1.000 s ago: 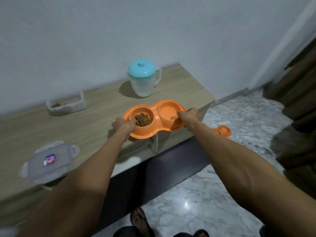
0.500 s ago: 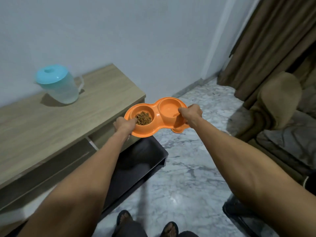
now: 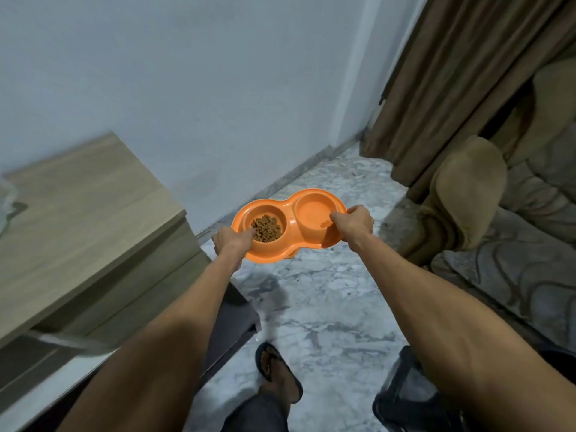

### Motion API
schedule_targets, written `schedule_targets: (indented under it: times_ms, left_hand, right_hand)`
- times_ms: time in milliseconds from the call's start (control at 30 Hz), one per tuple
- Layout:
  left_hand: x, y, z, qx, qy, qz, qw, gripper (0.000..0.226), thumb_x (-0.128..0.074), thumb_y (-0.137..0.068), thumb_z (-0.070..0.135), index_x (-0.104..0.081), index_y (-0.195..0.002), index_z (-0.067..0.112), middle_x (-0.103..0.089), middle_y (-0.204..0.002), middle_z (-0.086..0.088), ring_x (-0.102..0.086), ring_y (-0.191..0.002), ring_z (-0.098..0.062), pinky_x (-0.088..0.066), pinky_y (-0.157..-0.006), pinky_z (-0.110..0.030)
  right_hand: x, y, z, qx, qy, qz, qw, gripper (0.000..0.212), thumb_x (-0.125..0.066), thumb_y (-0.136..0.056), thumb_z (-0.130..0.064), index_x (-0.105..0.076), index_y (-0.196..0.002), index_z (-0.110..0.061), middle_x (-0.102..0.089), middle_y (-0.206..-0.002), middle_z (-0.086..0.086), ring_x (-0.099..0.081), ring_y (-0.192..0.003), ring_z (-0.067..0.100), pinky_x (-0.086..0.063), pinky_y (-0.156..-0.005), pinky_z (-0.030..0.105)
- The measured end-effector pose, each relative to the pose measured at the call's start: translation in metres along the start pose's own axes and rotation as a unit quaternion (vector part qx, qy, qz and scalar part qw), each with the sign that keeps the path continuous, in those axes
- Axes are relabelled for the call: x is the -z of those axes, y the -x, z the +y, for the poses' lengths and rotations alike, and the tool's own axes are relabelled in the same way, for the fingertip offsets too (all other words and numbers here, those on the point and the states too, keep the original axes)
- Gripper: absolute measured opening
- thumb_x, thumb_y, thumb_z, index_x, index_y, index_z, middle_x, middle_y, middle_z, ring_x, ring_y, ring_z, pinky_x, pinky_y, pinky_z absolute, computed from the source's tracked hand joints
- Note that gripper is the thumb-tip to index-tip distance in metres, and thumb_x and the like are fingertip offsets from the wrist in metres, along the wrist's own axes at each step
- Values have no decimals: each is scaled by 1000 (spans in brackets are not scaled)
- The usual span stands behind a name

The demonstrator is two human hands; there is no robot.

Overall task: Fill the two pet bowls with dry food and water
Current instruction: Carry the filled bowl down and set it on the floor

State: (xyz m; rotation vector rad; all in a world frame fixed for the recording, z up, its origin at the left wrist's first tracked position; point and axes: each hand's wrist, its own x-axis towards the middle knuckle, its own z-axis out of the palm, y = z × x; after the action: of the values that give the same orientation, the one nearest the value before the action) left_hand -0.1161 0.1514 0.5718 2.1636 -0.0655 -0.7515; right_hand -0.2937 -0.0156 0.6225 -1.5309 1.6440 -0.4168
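An orange double pet bowl (image 3: pixel 288 213) hangs in the air over the marble floor, held level between both hands. Its left cup holds brown dry food (image 3: pixel 266 228); its right cup (image 3: pixel 313 210) looks wet or filled with clear water, though I cannot tell for sure. My left hand (image 3: pixel 232 241) grips the left rim, thumb at the edge of the food cup. My right hand (image 3: pixel 353 224) grips the right rim. The water jug is only a blurred sliver (image 3: pixel 4 201) at the left edge.
The wooden cabinet (image 3: pixel 84 210) stands to the left, against the white wall. A brown curtain (image 3: pixel 452 82) and a padded armchair (image 3: pixel 467 194) fill the right. Marble floor (image 3: pixel 327 307) lies below, with my sandalled foot (image 3: pixel 277 372) and a dark object (image 3: pixel 402 397) beside it.
I have lifted the double bowl off the cabinet and carried it right, out over the floor. The view has swung right, so the jug and food containers have left the frame.
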Motion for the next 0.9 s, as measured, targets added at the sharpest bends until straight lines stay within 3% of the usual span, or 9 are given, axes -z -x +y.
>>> schedule_targets:
  times_ms: [133,300,433,533,667,800,900]
  left_hand:
    - [-37,-47,15,26,-9,3,1000,52,-70,-65,50,-69,-91,5,-65,-109,-22,-68,-82,-35,-48,-56,-34]
    - [-70,-93,23,39,-30,12,999,44,-70,-75,45,-68,-96,6,-64,-110,-17,-64,-91,-30,-47,-69,-33]
    - [-94,-125,13,50,-6,37,998,35,-70,-76,39,-66,-85,6,-65,-99,-17,-60,-75,-24,-39,-56,-29]
    - [-113,-153,-4,62,0,56,996,31,-69,-77,31,-67,-90,3,-64,-89,-13,-59,-78,-24,-36,-60,-29]
    - [-142,-198,-35,90,-11,91,992,24,-65,-74,25,-68,-76,1,-60,-72,-13,-57,-74,-24,-41,-65,-33]
    - [-177,-255,-91,140,12,123,982,22,-67,-74,26,-62,-79,5,-64,-80,-16,-62,-75,-29,-51,-68,-39]
    - [-206,-297,-138,169,29,143,975,17,-68,-78,21,-58,-79,8,-59,-74,-9,-59,-69,-23,-43,-54,-28]
  right_hand:
    - [-18,-56,-7,-21,9,-6,1000,56,-74,-76,-31,-54,-124,-11,-59,-119,12,-59,-105,32,-55,-90,49]
    - [-54,-121,-7,-26,5,-18,999,57,-73,-74,-31,-54,-125,-14,-63,-118,11,-61,-106,31,-53,-92,48]
    - [-92,-165,5,-21,14,-43,999,56,-74,-74,-29,-54,-124,-15,-65,-113,7,-62,-106,30,-51,-95,48]
    - [-132,-201,18,-3,25,-72,997,55,-75,-76,-26,-54,-126,-14,-63,-105,4,-62,-106,29,-51,-94,49]
    - [-196,-248,46,2,34,-113,993,56,-76,-76,-24,-53,-125,-15,-65,-112,8,-62,-106,30,-51,-95,49]
    - [-266,-292,88,10,49,-144,988,56,-78,-73,-25,-55,-123,-14,-63,-109,7,-61,-106,31,-51,-94,47]
    - [-322,-323,127,13,65,-173,983,60,-78,-71,-31,-54,-124,-17,-63,-114,8,-61,-109,31,-50,-96,49]
